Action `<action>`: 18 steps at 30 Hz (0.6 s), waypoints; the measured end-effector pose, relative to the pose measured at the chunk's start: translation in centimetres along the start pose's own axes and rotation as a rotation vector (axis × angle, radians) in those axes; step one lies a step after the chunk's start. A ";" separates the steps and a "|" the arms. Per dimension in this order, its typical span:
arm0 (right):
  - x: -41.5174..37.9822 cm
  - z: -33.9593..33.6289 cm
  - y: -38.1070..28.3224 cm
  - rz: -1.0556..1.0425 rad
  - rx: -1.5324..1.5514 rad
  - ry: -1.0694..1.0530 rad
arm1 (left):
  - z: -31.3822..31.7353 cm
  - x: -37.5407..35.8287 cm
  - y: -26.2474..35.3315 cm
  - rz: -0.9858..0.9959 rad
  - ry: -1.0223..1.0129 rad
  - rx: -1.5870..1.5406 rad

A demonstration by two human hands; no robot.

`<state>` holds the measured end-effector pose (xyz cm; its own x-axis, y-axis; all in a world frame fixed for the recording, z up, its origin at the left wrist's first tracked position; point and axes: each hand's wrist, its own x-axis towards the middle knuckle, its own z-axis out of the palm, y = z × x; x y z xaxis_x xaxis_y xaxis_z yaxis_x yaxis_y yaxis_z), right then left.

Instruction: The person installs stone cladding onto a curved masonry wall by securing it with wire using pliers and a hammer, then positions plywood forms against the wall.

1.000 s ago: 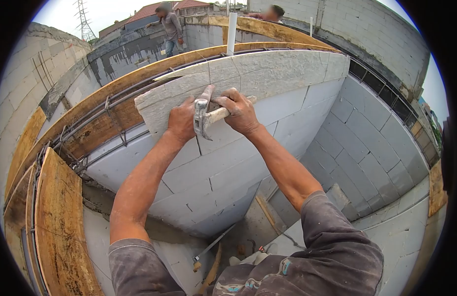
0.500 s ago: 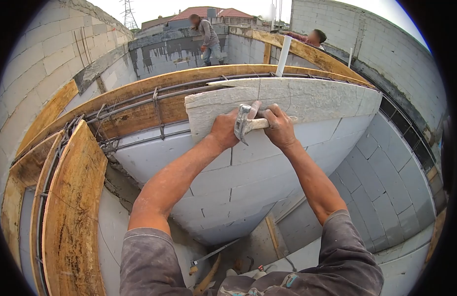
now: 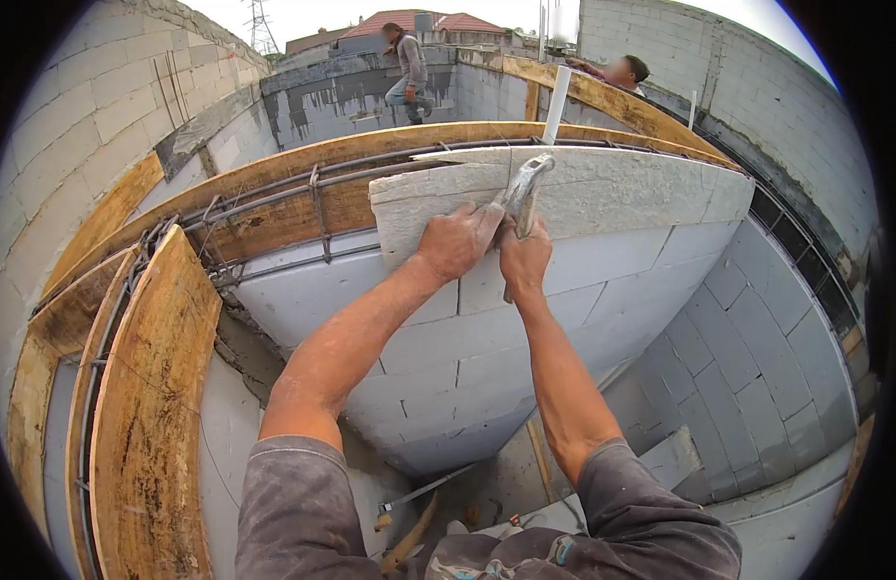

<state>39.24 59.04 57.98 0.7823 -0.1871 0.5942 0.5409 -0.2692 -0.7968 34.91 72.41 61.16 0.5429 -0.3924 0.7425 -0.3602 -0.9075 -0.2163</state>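
Grey block wall, its courses laid in running bond, carrying on its top course a pale, rough-faced slab that stands on edge along the wall head. Beside the slab, steel reinforcing bars run along the wall top, flanked by curved wooden formwork boards that follow the line of the wall. Far below, the floor bears a long metal tool and scattered small debris.

Open-air building site, up at wall-top level: unfinished grey block walls, curved timber formwork with steel rebar between, bare sky overhead, two other workers on far walls.
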 end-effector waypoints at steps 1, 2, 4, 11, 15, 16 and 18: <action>-0.4 0.3 -0.8 0.148 0.094 0.011 | -0.7 0.1 0.4 -0.038 -0.016 -0.015; -0.7 0.4 -1.5 0.212 0.160 -0.004 | -1.1 0.0 0.4 -0.030 -0.033 -0.011; -0.7 0.3 -2.3 0.352 0.281 -0.006 | -1.4 0.2 0.1 0.004 -0.072 -0.025; -0.9 1.9 -3.3 0.594 0.469 0.146 | -4.3 1.2 0.7 -0.044 -0.358 -0.035; -1.0 1.0 -2.6 0.674 0.619 0.030 | -4.3 1.4 0.5 -0.049 -0.428 0.005; -1.0 0.3 -2.8 0.630 0.643 0.005 | -4.5 1.6 0.5 -0.059 -0.459 0.012; -1.7 -1.8 -2.9 0.549 0.685 -0.044 | -4.4 1.5 0.4 -0.035 -0.436 0.025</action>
<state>35.76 58.45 59.52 0.9899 -0.0838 0.1144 0.1406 0.4768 -0.8677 32.30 72.11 64.98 0.8261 -0.3829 0.4135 -0.3203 -0.9227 -0.2146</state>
